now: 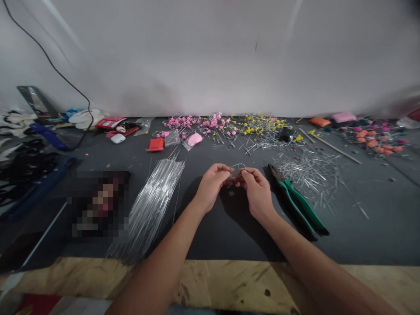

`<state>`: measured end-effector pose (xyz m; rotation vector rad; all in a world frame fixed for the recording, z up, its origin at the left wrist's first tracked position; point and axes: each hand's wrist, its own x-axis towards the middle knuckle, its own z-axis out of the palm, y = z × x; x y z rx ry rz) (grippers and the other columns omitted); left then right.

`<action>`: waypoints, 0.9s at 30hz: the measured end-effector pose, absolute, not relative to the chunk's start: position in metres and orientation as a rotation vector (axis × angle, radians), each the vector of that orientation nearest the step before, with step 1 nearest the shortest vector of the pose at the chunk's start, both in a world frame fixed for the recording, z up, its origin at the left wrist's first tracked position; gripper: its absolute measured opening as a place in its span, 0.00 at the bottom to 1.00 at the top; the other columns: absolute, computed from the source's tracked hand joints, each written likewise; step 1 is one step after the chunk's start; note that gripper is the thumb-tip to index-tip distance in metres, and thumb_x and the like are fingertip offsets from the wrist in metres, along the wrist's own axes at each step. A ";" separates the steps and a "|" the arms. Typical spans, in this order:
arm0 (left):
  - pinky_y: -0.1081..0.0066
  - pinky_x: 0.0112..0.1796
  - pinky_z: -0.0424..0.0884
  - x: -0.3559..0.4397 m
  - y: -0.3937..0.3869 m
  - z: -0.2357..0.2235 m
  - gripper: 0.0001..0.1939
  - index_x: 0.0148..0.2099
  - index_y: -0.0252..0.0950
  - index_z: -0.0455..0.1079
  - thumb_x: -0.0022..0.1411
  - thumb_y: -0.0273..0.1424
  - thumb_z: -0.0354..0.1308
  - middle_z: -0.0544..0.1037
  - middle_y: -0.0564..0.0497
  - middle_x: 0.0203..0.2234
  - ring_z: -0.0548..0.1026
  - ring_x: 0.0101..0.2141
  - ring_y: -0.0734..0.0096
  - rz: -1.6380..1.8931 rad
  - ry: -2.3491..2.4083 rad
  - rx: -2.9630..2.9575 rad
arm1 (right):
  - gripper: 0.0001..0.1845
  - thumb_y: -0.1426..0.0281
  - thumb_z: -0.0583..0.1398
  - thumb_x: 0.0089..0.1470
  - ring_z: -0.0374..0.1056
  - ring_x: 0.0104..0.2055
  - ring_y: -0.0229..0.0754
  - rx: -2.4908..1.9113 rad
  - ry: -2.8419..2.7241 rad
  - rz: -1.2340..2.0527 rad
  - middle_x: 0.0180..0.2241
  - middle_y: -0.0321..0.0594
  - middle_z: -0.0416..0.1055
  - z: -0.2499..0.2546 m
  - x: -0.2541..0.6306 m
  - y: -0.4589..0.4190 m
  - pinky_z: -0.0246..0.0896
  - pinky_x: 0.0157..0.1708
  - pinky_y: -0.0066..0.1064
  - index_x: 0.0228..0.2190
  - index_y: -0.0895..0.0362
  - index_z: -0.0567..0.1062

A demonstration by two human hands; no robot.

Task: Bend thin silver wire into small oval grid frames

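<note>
The left hand [211, 186] and the right hand [258, 190] both have fingers pinched closed on a thin, bent silver wire [239, 165], held between them over the dark grey table [210, 238]. Metal pliers with green handles [305, 208] lie just beside the right hand. Long, straight silver wires [157, 188] lie bunched on the other side.

My left hand [211, 186] and right hand [257, 190] hold a wire [239, 164] between them over the tabletop [377, 243]. A bundle of wires [155, 197] lies to the left of my left hand; pliers [303, 208] lie just to the right of my right hand, with wire pieces [303, 170] strewn beyond them. Behind my hands, clusters of tipped wires [218, 124] line the foot of the wall [210, 57].
</note>
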<state>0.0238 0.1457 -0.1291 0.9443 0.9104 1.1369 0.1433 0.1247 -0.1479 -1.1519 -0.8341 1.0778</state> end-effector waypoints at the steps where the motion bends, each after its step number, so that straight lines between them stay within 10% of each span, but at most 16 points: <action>1: 0.71 0.33 0.69 0.023 0.146 -0.130 0.07 0.36 0.35 0.71 0.53 0.29 0.59 0.75 0.52 0.32 0.73 0.30 0.73 1.144 0.920 0.960 | 0.06 0.65 0.59 0.51 0.67 0.27 0.38 -1.165 -0.866 1.081 0.25 0.33 0.71 -0.147 0.143 0.124 0.63 0.28 0.30 0.29 0.54 0.74; 27: 0.72 0.38 0.71 0.024 0.141 -0.135 0.11 0.44 0.38 0.74 0.58 0.30 0.58 0.79 0.50 0.37 0.76 0.36 0.70 1.165 1.118 1.481 | 0.10 0.64 0.61 0.52 0.71 0.38 0.44 -1.257 -0.996 0.942 0.34 0.39 0.77 -0.151 0.144 0.121 0.65 0.42 0.37 0.35 0.54 0.78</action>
